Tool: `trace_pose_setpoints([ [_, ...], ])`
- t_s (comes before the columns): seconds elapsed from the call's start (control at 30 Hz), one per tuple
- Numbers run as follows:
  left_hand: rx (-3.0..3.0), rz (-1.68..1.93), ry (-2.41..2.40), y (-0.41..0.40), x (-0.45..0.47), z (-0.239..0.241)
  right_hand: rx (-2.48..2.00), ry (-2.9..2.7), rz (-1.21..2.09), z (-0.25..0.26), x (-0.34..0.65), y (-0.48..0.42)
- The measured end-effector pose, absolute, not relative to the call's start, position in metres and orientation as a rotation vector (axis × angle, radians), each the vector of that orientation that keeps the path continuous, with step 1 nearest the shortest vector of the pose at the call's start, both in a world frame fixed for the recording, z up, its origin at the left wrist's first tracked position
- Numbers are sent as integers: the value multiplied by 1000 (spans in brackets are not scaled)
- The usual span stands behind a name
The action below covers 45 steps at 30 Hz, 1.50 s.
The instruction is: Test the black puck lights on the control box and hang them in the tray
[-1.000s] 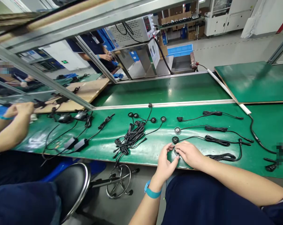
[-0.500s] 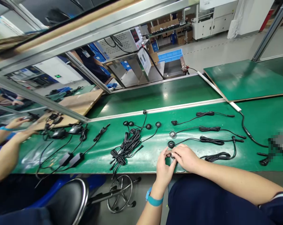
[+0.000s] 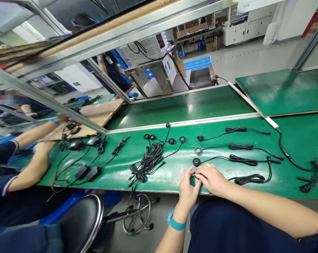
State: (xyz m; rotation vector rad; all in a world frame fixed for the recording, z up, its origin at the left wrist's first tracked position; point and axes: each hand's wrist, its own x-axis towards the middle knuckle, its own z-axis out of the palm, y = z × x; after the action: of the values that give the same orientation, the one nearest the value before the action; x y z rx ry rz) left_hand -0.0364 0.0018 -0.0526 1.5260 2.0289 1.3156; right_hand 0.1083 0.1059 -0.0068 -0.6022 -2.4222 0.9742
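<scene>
My left hand (image 3: pixel 188 188) and my right hand (image 3: pixel 213 178) meet near the front edge of the green bench. Between their fingertips they pinch a small round camera head (image 3: pixel 197 174), mostly covered by the fingers. From under my right hand a black cable leads to a tied coil (image 3: pixel 250 179). Just beyond my fingers lies a black round camera head (image 3: pixel 196 162) with its bundled cable (image 3: pixel 243 160). Farther back are a silver-faced round head (image 3: pixel 198 151) and a small black angular head (image 3: pixel 200 138), each on a bundled cable.
A tangled pile of black cables (image 3: pixel 149 158) with several round heads lies to the left. Black adapters (image 3: pixel 93 173) rest farther left, near a co-worker's arms (image 3: pixel 37 165). A white tube (image 3: pixel 271 122) with a cable crosses the right. A stool (image 3: pixel 79 221) stands below.
The view has shifted, so the bench appears slightly farther right. My fingers have closed more over the camera head, whose face showed before. The co-worker's arms have moved.
</scene>
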Motion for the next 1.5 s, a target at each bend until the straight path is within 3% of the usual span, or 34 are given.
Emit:
trace_pose_setpoints([
  [0.67,1582,1276,2067,2,-48,-53,-776,-2590,641,7,117,91],
  [0.8,1532,1260,2321,0,-56,-43,-635,-2387,687,21,187,109],
  [0.93,1685,1268,2487,6,-46,-20,-1024,-2107,578,33,299,128],
  [1.07,2154,1353,1870,32,14,10,-1497,-1981,404,29,400,131],
  [1.17,2344,1100,1446,72,82,25,-1614,-2035,525,17,433,134],
  [1.37,2337,-16,1764,153,186,35,-1711,-2111,628,9,424,144],
  [1.5,2368,-1,1687,171,199,28,-1734,-2149,574,6,419,145],
])
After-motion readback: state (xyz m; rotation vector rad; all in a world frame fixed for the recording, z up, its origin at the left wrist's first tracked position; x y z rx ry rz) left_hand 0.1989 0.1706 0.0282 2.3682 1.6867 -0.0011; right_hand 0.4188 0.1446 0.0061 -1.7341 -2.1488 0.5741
